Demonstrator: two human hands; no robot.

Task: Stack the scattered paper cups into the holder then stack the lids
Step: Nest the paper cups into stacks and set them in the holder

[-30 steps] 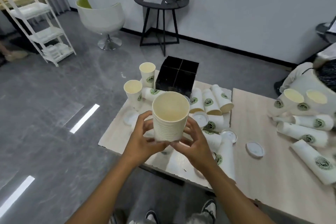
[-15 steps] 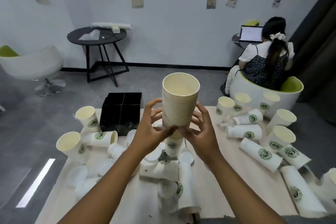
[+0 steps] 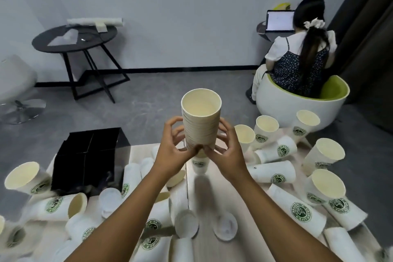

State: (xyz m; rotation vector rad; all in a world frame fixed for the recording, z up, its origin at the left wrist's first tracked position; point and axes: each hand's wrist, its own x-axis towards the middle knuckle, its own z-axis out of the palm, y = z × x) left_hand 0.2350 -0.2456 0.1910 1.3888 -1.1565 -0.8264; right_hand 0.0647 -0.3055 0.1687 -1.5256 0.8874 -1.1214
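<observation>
A tall stack of nested paper cups stands upright in mid-air over the table's middle. My left hand grips it from the left and my right hand from the right, fingers curled round its lower part. The black four-compartment holder sits at the table's back left, apart from the stack. Several loose cups with green logos lie scattered, such as a lying cup to the right and an upright cup beyond it. White lids lie flat near the front.
The light wooden table is crowded with cups on both sides. A person sits in a white and green tub chair behind the table's right. A black round side table stands at the back left.
The view has swung from the table's left side to its middle and closer in. Both hands still hold the cup stack, now over the table's centre.
</observation>
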